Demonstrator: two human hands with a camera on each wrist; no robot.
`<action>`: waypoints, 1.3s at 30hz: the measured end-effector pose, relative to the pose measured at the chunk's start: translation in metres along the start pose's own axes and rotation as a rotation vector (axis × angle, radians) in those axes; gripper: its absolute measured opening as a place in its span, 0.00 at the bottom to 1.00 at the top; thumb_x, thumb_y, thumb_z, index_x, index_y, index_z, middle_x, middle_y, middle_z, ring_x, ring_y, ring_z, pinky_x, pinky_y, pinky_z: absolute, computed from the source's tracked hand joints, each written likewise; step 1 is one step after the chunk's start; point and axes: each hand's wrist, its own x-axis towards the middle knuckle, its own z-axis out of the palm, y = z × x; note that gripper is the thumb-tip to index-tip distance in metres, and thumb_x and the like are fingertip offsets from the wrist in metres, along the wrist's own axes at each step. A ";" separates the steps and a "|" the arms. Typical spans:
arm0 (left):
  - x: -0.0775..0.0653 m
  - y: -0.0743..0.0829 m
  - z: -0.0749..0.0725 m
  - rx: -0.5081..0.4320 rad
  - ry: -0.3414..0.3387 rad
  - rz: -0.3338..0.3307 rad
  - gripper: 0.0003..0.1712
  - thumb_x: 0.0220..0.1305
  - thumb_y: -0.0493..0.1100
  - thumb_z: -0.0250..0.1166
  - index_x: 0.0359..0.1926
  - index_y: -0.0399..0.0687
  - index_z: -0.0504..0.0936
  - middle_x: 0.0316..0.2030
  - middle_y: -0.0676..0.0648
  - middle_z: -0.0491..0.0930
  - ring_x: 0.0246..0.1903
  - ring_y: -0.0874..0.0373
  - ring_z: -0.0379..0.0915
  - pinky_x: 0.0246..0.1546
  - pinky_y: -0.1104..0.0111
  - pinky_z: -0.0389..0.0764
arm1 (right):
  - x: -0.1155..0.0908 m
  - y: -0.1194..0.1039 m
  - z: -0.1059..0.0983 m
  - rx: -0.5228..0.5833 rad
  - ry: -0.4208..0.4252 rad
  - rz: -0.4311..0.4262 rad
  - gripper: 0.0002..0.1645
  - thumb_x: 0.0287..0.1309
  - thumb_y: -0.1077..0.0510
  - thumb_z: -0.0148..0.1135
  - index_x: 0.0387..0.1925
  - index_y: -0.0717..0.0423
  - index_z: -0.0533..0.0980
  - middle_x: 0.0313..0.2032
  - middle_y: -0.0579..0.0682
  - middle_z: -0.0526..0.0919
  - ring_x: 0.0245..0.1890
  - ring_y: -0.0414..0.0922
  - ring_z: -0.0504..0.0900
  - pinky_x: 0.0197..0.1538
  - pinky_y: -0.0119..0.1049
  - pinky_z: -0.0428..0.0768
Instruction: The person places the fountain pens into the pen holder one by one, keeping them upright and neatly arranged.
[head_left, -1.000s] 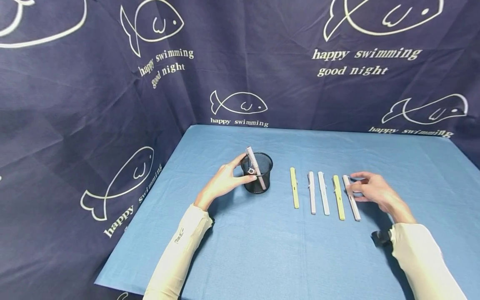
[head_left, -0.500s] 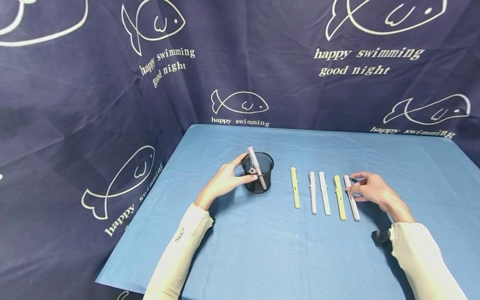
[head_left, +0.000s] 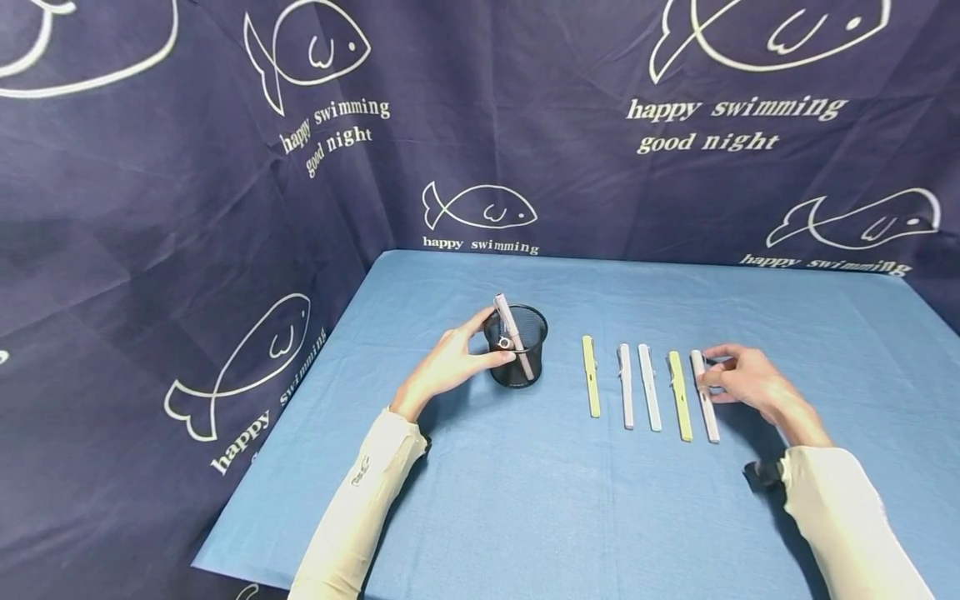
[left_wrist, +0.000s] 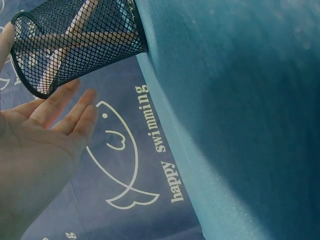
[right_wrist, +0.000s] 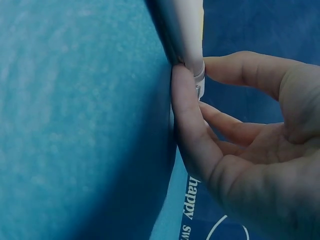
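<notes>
My left hand [head_left: 450,362] holds a black mesh pen cup [head_left: 537,360] at its rim, thumb on the near side and fingers behind. A pale pink pen [head_left: 507,318] leans in the cup, its capped end above the rim. Two crossed pens show through the mesh [left_wrist: 100,57] in the left wrist view. On the right, my right hand [head_left: 753,385] pinches the upper part of a pale pink pen [head_left: 708,421] at the row's right end. The right wrist view has thumb and index finger on either side of this pen [right_wrist: 187,35], close over the cloth.
Left of the pinched pen lie a yellow pen [head_left: 680,400], a white pen [head_left: 649,390], a pale pink pen [head_left: 626,390] and another yellow pen [head_left: 592,379], side by side. Blue cloth [head_left: 525,500] covers the table. Dark blue fish-printed curtains [head_left: 585,200] stand behind and at left.
The top of the rightmost pen has shifted slightly right in my right hand's fingers, so it lies a little straighter. My left hand and the cup have stayed in place.
</notes>
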 end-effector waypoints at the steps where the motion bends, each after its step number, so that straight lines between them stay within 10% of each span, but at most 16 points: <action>1: 0.000 0.000 0.000 0.001 0.000 0.000 0.52 0.61 0.64 0.73 0.81 0.61 0.60 0.70 0.44 0.72 0.71 0.47 0.65 0.68 0.52 0.67 | 0.000 0.001 0.000 0.003 0.002 -0.002 0.40 0.66 0.69 0.60 0.69 0.86 0.52 0.43 0.64 0.76 0.38 0.44 0.84 0.45 0.42 0.87; 30: 0.000 -0.001 0.002 -0.006 0.001 0.006 0.50 0.62 0.61 0.73 0.80 0.58 0.61 0.68 0.42 0.74 0.71 0.51 0.65 0.70 0.53 0.66 | -0.002 0.006 0.002 0.210 0.116 -0.110 0.38 0.67 0.70 0.58 0.70 0.83 0.53 0.38 0.49 0.79 0.34 0.35 0.84 0.43 0.35 0.86; 39: 0.000 0.000 0.001 -0.008 0.002 0.004 0.50 0.62 0.62 0.73 0.80 0.60 0.62 0.68 0.42 0.74 0.71 0.51 0.65 0.69 0.53 0.66 | -0.002 0.011 0.005 0.590 0.130 -0.287 0.20 0.66 0.77 0.58 0.54 0.58 0.73 0.33 0.46 0.83 0.32 0.39 0.86 0.36 0.33 0.86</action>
